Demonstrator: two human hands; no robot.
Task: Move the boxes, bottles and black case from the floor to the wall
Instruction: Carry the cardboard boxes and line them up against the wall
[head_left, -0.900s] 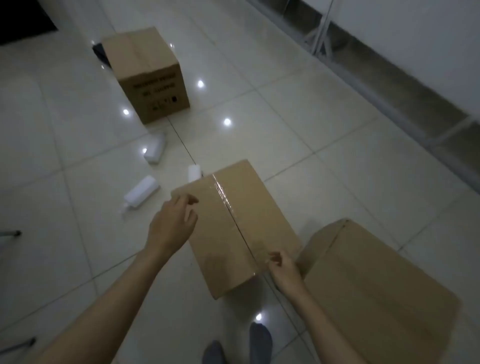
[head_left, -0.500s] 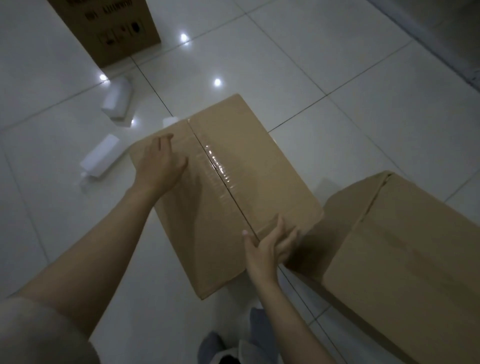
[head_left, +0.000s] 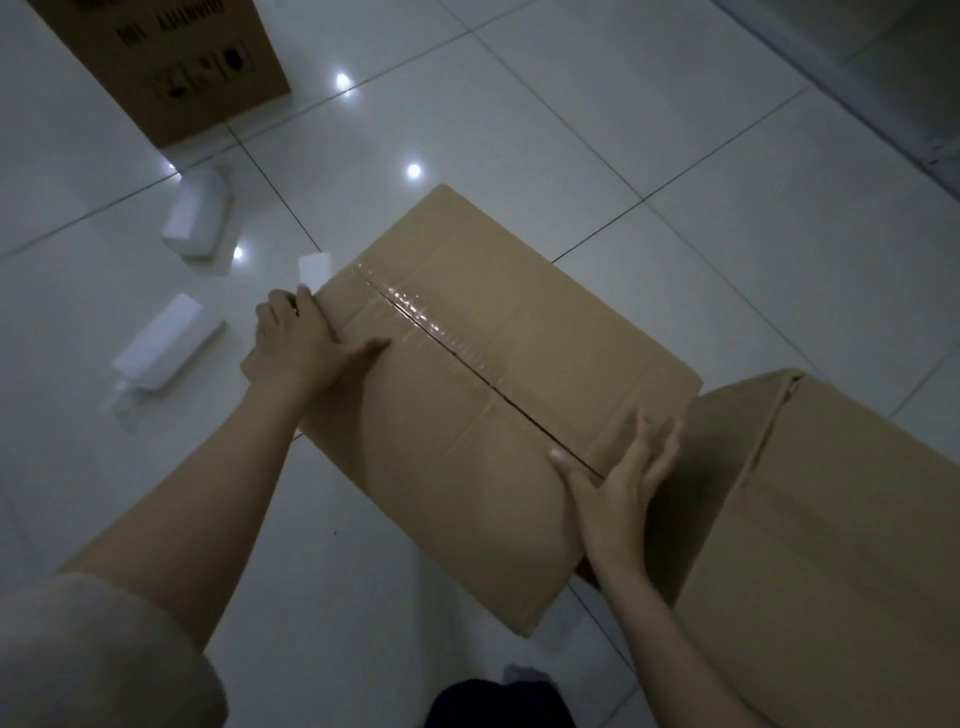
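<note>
Bare tiled floor (head_left: 597, 130) spreads across the upper right of the frame, while a large box (head_left: 831, 545) touches the taped box (head_left: 493, 395) at its lower-right edge. The taped box sits mid-frame between the left hand (head_left: 301, 343), fingers curled over its left corner with the thumb on top, and the right hand (head_left: 618, 478), fingers straight, spread against its near right edge. A printed box (head_left: 171, 67) stands upper left, with three white bottles (head_left: 166, 338) lying below it; all boxes are closed.

Both forearms are bare; a pale beige short sleeve (head_left: 78, 649) covers the left upper arm; dark trousers (head_left: 498, 704) show below, and a grey sock (head_left: 524, 675) beside them.
</note>
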